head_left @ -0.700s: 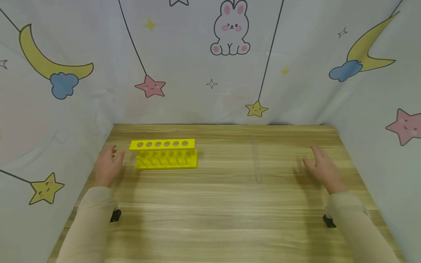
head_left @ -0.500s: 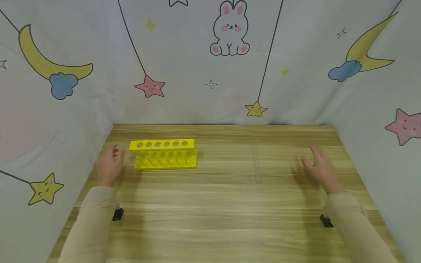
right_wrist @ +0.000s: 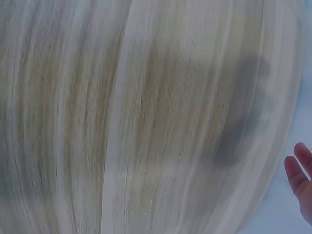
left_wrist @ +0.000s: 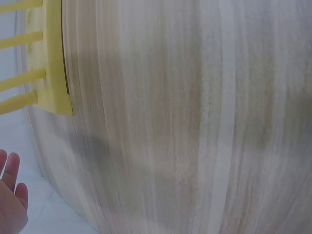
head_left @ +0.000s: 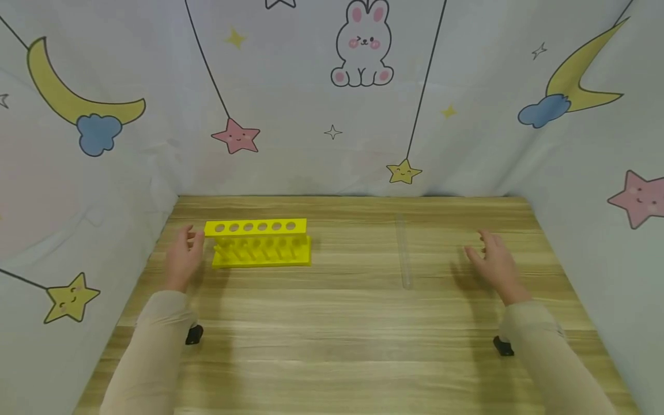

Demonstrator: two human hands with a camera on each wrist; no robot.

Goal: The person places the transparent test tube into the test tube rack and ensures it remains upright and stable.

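Note:
A yellow test tube rack (head_left: 261, 259) with a row of round holes along its top stands at the back left of the table. My left hand (head_left: 184, 259) is just left of it, thumb close to the rack's left end, fingers relaxed and holding nothing. In the left wrist view the rack's base and pegs (left_wrist: 51, 58) show at the upper left, with part of the hand (left_wrist: 12, 195) below. A clear test tube (head_left: 403, 253) lies lengthwise on the table, right of centre. To its right hovers my right hand (head_left: 495, 262), fingers loosely spread, with nothing in it.
The wood-grain table (head_left: 332, 334) is bounded at the back and both sides by white cloth (head_left: 290, 104) printed with stars, moons and a rabbit. A small black device (head_left: 194, 334) sits under each wrist.
My left hand has moved right, closer to the rack. My right hand has shifted left, toward the test tube. The rack and tube have stayed in place.

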